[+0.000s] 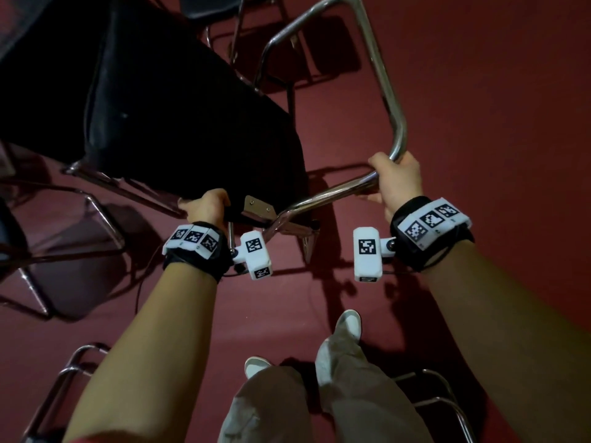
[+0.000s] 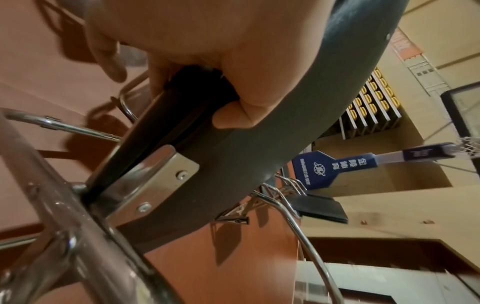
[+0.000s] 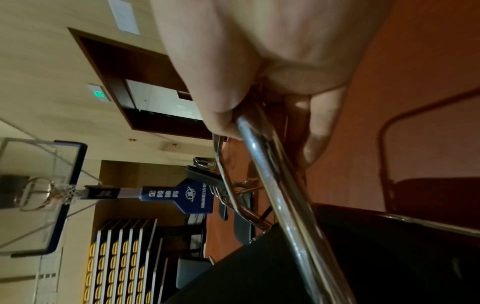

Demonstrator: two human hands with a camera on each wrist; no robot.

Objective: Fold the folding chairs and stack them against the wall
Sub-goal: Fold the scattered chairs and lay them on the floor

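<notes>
I hold a folding chair with a black padded seat point(image 1: 179, 100) and a chrome tube frame point(image 1: 380, 78), tipped in front of me above the red floor. My left hand point(image 1: 206, 207) grips the near edge of the seat point(image 2: 233, 144), thumb on top, fingers curled under, close to a metal bracket point(image 2: 155, 174). My right hand point(image 1: 396, 180) is wrapped around the bend of the chrome leg loop point(image 3: 272, 170). The seat hangs to the left of the leg loop, partly swung toward the frame.
Other folding chairs stand around: one at left point(image 1: 64, 225), more at the top point(image 1: 243, 24), chrome frames at bottom left point(image 1: 60, 385) and bottom right point(image 1: 447, 401). My shoes point(image 1: 348, 324) are on the red floor. A basketball hoop stand point(image 3: 179, 195) and stacked chairs stand near the far wall.
</notes>
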